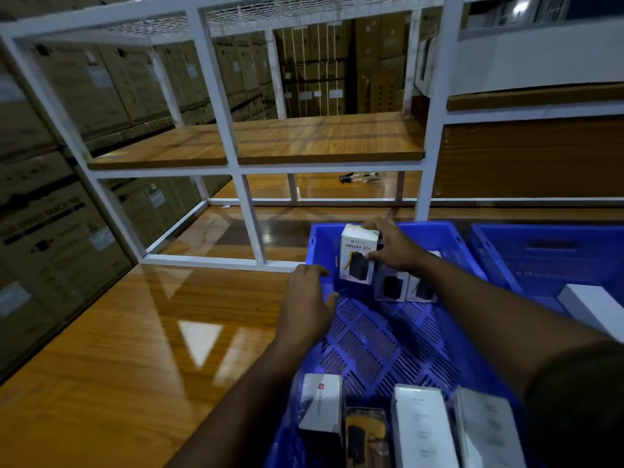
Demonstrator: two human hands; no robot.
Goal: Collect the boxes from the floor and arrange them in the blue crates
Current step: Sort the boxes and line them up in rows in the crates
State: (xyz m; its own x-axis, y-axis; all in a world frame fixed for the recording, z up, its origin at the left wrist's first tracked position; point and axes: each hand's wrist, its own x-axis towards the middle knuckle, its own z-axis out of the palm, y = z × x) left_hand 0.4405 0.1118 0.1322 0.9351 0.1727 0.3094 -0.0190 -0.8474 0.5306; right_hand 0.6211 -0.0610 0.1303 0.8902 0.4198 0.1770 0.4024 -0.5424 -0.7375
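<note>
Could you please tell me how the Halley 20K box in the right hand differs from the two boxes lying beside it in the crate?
The Halley 20K box is gripped by the right hand and held upright above the floor of the blue crate; the two boxes beside it rest against the far wall, ungripped. Its printed front is well lit and readable; theirs are shadowed under the forearm. All three look like the same white product box with a dark picture.

The second blue crate (526,251) and near white boxes (422,430) are cut off by the frame's edges.
</note>
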